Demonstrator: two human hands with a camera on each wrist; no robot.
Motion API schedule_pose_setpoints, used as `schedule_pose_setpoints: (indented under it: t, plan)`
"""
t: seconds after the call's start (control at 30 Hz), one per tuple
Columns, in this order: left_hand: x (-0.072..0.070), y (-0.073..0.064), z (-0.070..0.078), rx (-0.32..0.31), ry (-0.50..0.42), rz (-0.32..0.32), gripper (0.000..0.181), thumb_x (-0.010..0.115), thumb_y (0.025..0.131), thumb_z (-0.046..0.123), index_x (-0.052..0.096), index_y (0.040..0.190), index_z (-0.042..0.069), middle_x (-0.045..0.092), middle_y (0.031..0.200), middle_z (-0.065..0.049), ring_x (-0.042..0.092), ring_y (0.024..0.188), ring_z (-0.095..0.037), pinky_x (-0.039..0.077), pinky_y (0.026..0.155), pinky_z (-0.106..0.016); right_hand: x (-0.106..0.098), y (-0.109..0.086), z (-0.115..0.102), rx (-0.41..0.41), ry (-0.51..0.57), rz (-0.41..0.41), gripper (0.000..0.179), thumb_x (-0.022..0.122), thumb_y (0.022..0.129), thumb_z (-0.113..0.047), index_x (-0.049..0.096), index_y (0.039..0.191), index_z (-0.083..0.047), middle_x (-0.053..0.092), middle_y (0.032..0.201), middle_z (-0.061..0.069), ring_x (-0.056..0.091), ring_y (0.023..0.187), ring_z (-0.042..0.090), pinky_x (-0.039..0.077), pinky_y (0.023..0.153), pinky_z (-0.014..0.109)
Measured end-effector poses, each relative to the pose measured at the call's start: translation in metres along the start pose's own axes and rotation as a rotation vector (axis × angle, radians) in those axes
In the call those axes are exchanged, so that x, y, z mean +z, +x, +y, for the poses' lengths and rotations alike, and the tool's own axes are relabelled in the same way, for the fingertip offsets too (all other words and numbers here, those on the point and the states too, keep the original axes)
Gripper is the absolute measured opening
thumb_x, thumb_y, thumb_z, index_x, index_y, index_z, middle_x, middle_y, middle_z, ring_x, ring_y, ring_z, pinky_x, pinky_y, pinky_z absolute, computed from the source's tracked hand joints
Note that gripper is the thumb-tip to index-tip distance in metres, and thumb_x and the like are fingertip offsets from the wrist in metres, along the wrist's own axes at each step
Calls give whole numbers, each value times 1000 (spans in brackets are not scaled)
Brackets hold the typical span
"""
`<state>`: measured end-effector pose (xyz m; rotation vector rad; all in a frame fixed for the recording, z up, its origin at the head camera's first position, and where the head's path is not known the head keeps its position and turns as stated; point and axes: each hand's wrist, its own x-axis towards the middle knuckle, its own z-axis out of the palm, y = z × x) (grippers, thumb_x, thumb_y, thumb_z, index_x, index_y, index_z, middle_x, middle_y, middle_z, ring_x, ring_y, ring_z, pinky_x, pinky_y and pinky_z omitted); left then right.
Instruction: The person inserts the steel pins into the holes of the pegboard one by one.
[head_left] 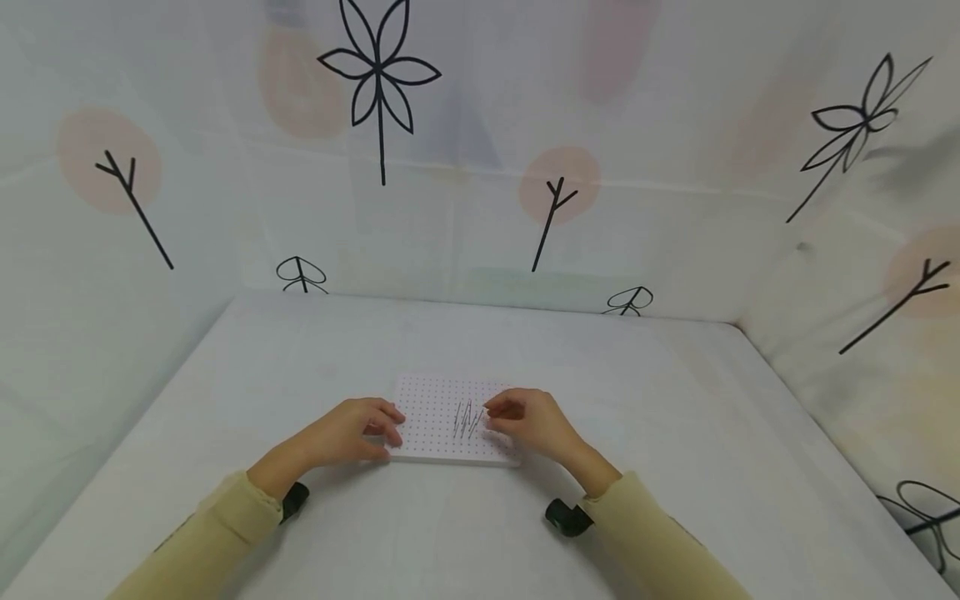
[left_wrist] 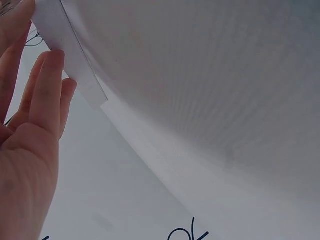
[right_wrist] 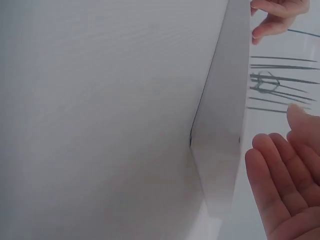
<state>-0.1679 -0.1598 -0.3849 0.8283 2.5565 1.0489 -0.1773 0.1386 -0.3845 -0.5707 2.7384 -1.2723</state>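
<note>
A white pegboard with rows of small holes lies on the table, and several thin dark metal pins stand in it, some leaning. At its left edge my left hand rests with loosely bent fingers touching the side. In the left wrist view, the fingers lie along the board's side wall. Over the board's right part hovers my right hand, thumb and forefinger apart beside the rightmost pin. In the right wrist view, a fingertip is close to the pins; no held pin shows.
A white cloth covers the table, whose right edge slopes away. White fabric walls with plant drawings stand behind and at both sides. Dark wrist cameras sit under the yellow sleeves.
</note>
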Motion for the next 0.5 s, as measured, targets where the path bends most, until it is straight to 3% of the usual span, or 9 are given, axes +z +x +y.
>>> schedule_pose_setpoints:
  t: [0.17, 0.33, 0.5]
  plan:
    - [0, -2, -4, 10, -1, 11, 11, 74, 77, 4, 71, 84, 12, 57, 114, -8, 56, 106, -29, 50, 86, -31, -10, -9, 6, 4, 24, 22, 23, 74, 79, -10, 68, 100, -5, 67, 94, 1, 63, 84, 13, 53, 78, 29]
    - [-2, -10, -7, -3, 15, 68, 15, 73, 79, 6, 69, 93, 9, 59, 112, -7, 56, 106, -28, 51, 85, -32, -21, -18, 14, 41, 33, 54, 26, 74, 79, -12, 68, 103, -3, 67, 98, 5, 64, 87, 16, 53, 78, 31]
    - [-7, -24, -8, -126, 74, 181, 30, 73, 81, 17, 64, 108, 7, 59, 115, -8, 59, 103, -31, 52, 83, -39, -33, -27, 24, 63, -12, 107, 32, 75, 79, -17, 67, 107, -3, 66, 104, 7, 64, 93, 21, 53, 80, 34]
